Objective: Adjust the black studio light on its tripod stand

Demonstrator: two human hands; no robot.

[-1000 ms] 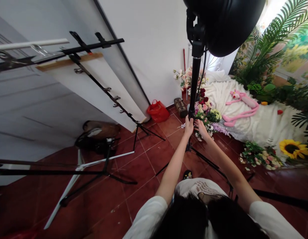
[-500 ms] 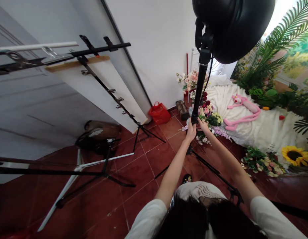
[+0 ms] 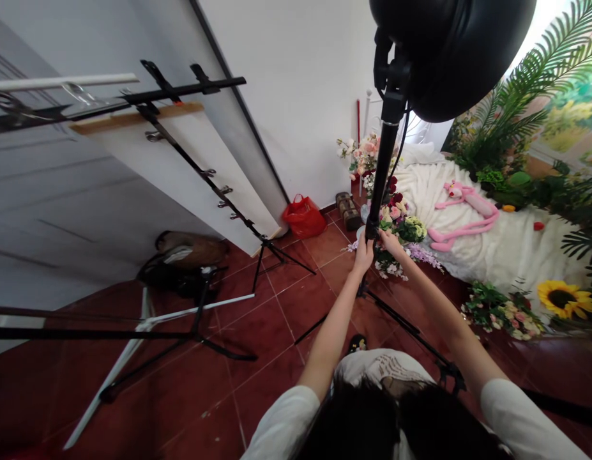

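A black light stand (image 3: 384, 160) rises in front of me, with a large black lamp head (image 3: 449, 57) on top and a cable hanging beside the pole. My left hand (image 3: 364, 252) is wrapped round the pole just below a joint. At the same height, my right hand (image 3: 388, 243) is closed at the pole's right side, at what looks like a knob of the joint; the fingertips are too small to make out fully. The stand's legs spread on the red tiled floor (image 3: 257, 332) below my hands.
Flowers (image 3: 396, 211) lie behind the stand, beside a white fur cloth (image 3: 511, 255) with a pink plush toy (image 3: 472, 204). At left are a clipped white backdrop (image 3: 181, 172) and white stand legs (image 3: 113, 377). A red bag (image 3: 304, 218) sits by the wall.
The view has shifted slightly, so the backdrop and left-hand stands sit a little farther left. Both hands remain at the pole's joint, with hardly any visible movement.
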